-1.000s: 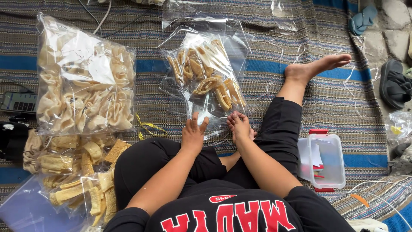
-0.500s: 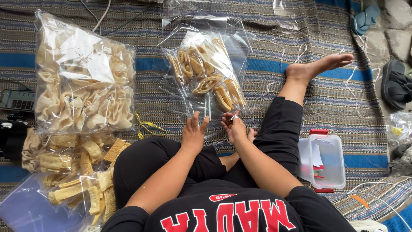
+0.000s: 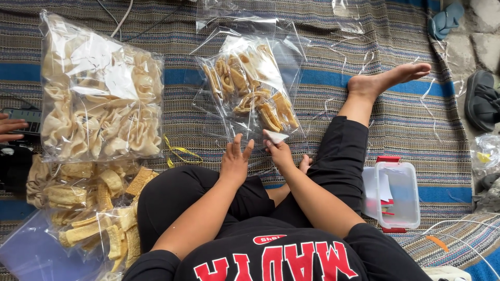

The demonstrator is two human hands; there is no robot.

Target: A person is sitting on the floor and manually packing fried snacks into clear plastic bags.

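A clear plastic bag of brown fried snacks (image 3: 249, 89) lies on the striped mat in front of my crossed legs. My left hand (image 3: 234, 161) rests at the bag's near open edge with fingers spread. My right hand (image 3: 278, 150) is just right of it and pinches a small white slip of paper (image 3: 276, 136) at the bag's mouth. A much larger bag of pale crackers (image 3: 99, 88) lies to the left.
More bagged yellow snacks (image 3: 86, 203) pile at the lower left. A clear plastic box with red clips (image 3: 397, 193) stands by my right knee. Another person's fingers (image 3: 11, 127) show at the left edge. Sandals (image 3: 480, 99) lie off the mat at right.
My hands have lifted slightly off the bag's edge and parted. The right hand now holds up the white slip at the bag's opening.
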